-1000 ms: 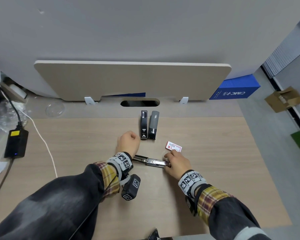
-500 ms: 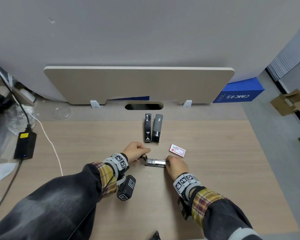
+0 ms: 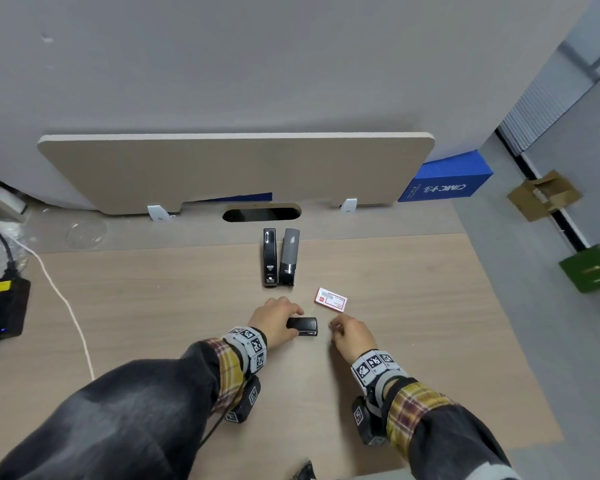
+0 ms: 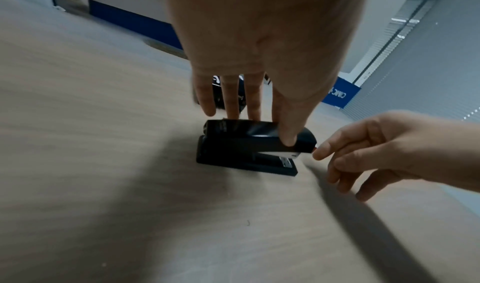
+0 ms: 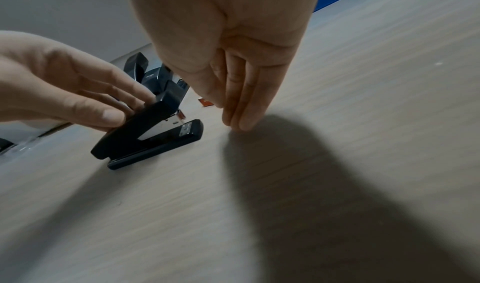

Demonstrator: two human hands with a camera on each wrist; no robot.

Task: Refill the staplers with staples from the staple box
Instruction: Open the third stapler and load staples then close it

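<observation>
A small black stapler lies closed on the wooden desk, its mouth pointing right. My left hand grips it, thumb on the near side and fingers over the far side. My right hand hovers just right of the stapler's mouth, fingers together and pointing down, holding nothing. The red and white staple box lies shut a little beyond the right hand. Farther back a black stapler and a grey stapler stand side by side.
A low divider board closes the desk's back, with a cable slot in front of it. A black power adapter and white cable lie at the left. The desk's right edge drops to the floor.
The stapler lay opened flat with its metal magazine showing under both hands; now it is folded closed. My right hand has let go and drawn slightly to the right.
</observation>
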